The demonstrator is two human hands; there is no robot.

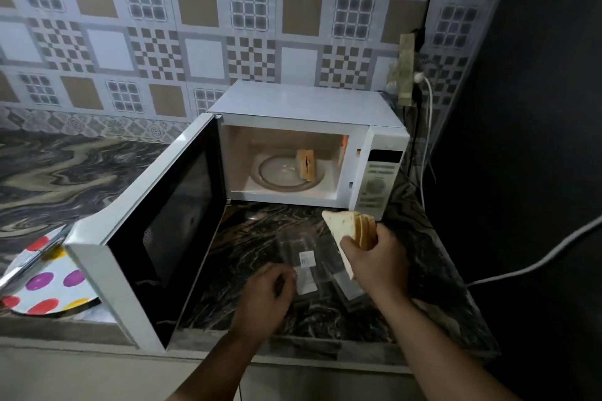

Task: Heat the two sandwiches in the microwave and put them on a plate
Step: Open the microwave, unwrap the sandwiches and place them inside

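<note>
**Second sandwich in hand, first one already in the oven**

Both forearms enter from the bottom edge, nearest the camera. Right hand [365,254] is closed around the second sandwich [348,231], fingers wrapped over the lower crust edge, one corner pointing up toward the microwave [306,146]. It's held in the air just in front of the cavity, above the counter [433,270]. Left hand [270,293] is loosely curled, fingers resting on or pinching the clear plastic wrapper [306,270] that lies flat on the counter; can't tell whether it actually grips it.

First sandwich [306,164] stands on edge on the right part of the glass turntable [286,176]. Door [156,238] is swung fully open to the left.

Handling, my read: light, soft white bread, layers not bonded. Squeeze hard and it dents or the filling shifts; hold one corner only and the slices fan apart. Best grip is across both faces near the middle, thumb one side, fingers the other, light pressure.

Spotted plate [49,283] sits on the counter left of the door, partly hidden behind it. Free turntable space is to the left of the first sandwich.
</note>
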